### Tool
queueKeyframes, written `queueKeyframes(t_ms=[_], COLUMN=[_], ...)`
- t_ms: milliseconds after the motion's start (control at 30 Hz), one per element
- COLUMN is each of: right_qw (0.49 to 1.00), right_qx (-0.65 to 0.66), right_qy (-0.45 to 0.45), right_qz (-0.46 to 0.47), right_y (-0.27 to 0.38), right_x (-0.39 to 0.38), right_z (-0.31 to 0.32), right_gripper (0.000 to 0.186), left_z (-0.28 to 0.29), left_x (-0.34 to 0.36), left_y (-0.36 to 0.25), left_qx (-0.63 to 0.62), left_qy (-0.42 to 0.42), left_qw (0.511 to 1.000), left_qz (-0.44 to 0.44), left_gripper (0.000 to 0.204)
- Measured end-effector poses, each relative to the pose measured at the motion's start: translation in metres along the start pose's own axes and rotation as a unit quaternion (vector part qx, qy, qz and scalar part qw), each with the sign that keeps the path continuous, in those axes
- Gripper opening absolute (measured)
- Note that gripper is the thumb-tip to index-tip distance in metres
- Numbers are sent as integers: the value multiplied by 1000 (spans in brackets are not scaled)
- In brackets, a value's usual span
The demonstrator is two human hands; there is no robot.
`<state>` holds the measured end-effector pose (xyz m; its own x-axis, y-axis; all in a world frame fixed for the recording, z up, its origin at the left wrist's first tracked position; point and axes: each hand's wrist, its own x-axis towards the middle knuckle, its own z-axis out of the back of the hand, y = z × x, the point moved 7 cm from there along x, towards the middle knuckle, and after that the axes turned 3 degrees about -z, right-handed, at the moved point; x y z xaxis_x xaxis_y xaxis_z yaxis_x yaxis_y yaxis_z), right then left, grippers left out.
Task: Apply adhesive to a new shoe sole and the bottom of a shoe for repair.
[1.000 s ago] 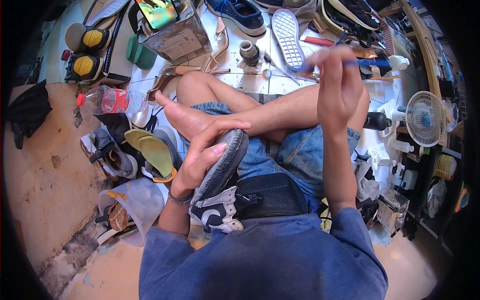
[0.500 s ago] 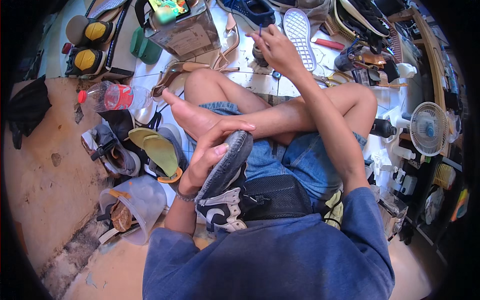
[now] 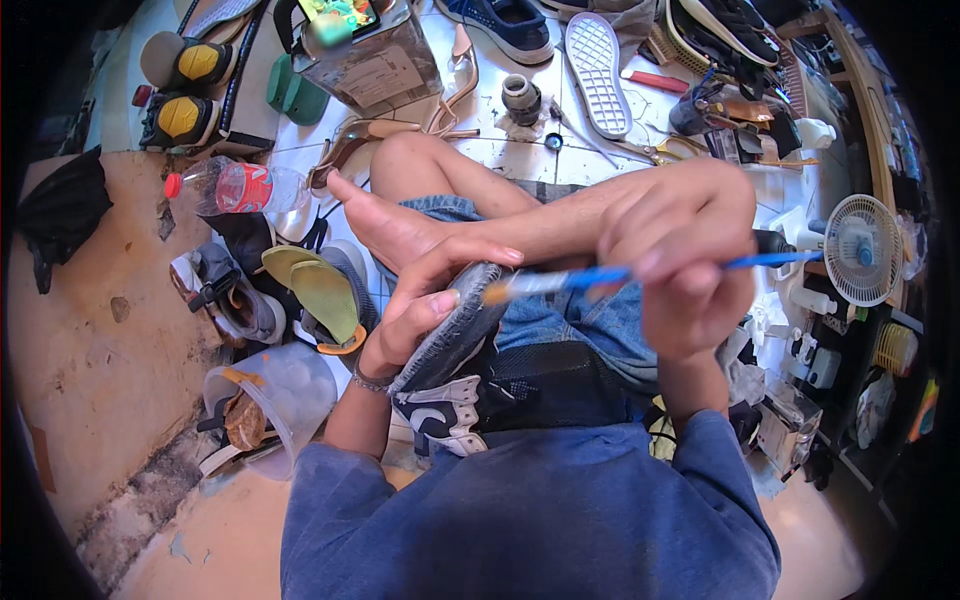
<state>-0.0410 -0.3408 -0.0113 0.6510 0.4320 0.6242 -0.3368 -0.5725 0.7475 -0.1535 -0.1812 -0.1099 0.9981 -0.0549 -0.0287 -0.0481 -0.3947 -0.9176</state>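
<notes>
My left hand grips a black-and-white sneaker in my lap, its dark sole tilted upward with a worn, rough edge. My right hand, blurred by motion, holds a thin paintbrush with a blue handle and pale bristles; the bristle end is at or just above the upper right edge of that sole. My bare foot lies just beyond my left hand. A small open jar stands on the tiles beyond my legs.
Around me lie a white sole, loose shoes, scissors, a metal can, a plastic bottle, insoles and a translucent bucket. A fan and wooden shelving stand at the right.
My right hand first reached forward to the jar with the brush, then came back down and right, laying the brush level toward the sole. My left hand still holds the sneaker.
</notes>
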Motion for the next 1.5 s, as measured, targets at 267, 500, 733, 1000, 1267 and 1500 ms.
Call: queueKeyframes(t_ms=[267,500,733,1000,1267,1500], right_qw=[992,992,987,979,935,888], right_qx=[-105,-89,-140,-181,-340,-451], right_qy=[54,84,81,83,-90,61], right_qz=[-52,-40,-22,-44,-45,-66], right_y=[-3,10,12,-1,-121,-210], right_x=[-27,-29,-22,-8,60,60], right_z=[-8,-20,-23,-7,80,57], right_gripper=[27,29,26,19,36,27], left_z=[-8,-7,-10,-4,12,9], left_x=[-4,-7,-9,-7,8,20], left_y=[-6,-2,-6,-1,-29,-67], left_qx=[35,33,37,27,-7,24], left_qy=[11,8,1,-11,-44,100], left_qw=[999,999,999,1000,992,930], left_qz=[-14,-7,-5,5,-119,-352], left_gripper=[63,62,62,62,56,105])
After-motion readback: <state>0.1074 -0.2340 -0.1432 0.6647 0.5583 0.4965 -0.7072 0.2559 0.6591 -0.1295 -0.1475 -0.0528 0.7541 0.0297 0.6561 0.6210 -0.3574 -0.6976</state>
